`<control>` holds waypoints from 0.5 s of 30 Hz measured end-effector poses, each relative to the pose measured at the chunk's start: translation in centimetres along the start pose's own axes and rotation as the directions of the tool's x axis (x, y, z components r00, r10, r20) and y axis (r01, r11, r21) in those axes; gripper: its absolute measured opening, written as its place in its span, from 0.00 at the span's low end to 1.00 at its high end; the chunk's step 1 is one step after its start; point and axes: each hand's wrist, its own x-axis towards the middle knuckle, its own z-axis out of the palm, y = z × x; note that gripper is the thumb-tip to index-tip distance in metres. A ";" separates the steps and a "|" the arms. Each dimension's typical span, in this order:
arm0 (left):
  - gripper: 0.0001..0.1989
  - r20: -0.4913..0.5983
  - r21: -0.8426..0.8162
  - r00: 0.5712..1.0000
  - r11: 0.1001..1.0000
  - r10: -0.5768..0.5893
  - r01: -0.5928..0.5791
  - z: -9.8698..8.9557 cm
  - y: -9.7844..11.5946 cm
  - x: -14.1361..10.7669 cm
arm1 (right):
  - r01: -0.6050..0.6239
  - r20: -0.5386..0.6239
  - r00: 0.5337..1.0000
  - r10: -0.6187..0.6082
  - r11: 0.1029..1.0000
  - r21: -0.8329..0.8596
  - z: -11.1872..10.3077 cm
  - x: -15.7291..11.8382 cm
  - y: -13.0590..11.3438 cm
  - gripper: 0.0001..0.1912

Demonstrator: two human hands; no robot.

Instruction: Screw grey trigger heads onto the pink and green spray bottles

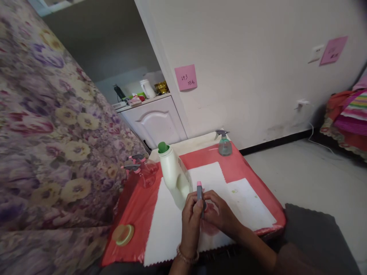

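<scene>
Both hands meet at a spray bottle with a grey head and pink nozzle (199,191), near the table's front. My left hand (191,217), with a beaded bracelet at its wrist, has its fingers closed round the spray head. My right hand (219,212) is closed on the same bottle from the right, below the head. The bottle's clear pinkish body shows partly beneath the hands. Just behind my left hand stands a large pale green jug (173,173) with its mouth uncapped and a green piece at the opening. White cloths (169,229) lie under the jug and hands.
On the red-covered table (134,206), pink spray bottles (147,177) stand at the left, a green-collared spray bottle (225,147) at the back right, and a round green-rimmed lid (125,235) at the front left. A floral curtain (57,152) hangs along the left.
</scene>
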 end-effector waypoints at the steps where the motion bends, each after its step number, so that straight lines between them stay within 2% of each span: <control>1: 0.11 -0.004 0.003 1.000 1.000 -0.003 0.003 0.0 0.0 0.0 | -0.024 -0.047 0.999 0.024 1.000 -0.001 0.3 -0.1 0.2 0.13; 4: 0.11 -0.006 0.001 1.000 1.000 -0.008 0.008 -0.1 0.1 -0.1 | -0.033 -0.110 0.993 0.030 0.999 -0.023 0.5 0.0 0.4 0.12; 7: 0.11 0.008 -0.007 1.000 1.000 -0.016 0.016 -0.1 0.1 -0.1 | 0.032 -0.013 0.999 -0.032 0.998 -0.052 -0.3 0.2 0.0 0.08; 10: 0.11 0.009 -0.001 1.000 1.000 -0.029 0.029 -0.1 0.0 0.0 | 0.047 0.062 0.997 -0.044 0.998 -0.043 -0.9 0.3 -0.4 0.09; 15: 0.11 -0.001 -0.002 1.000 1.000 -0.011 0.011 0.1 0.3 0.0 | -0.089 -0.083 0.993 0.087 0.996 -0.020 0.1 0.1 0.0 0.12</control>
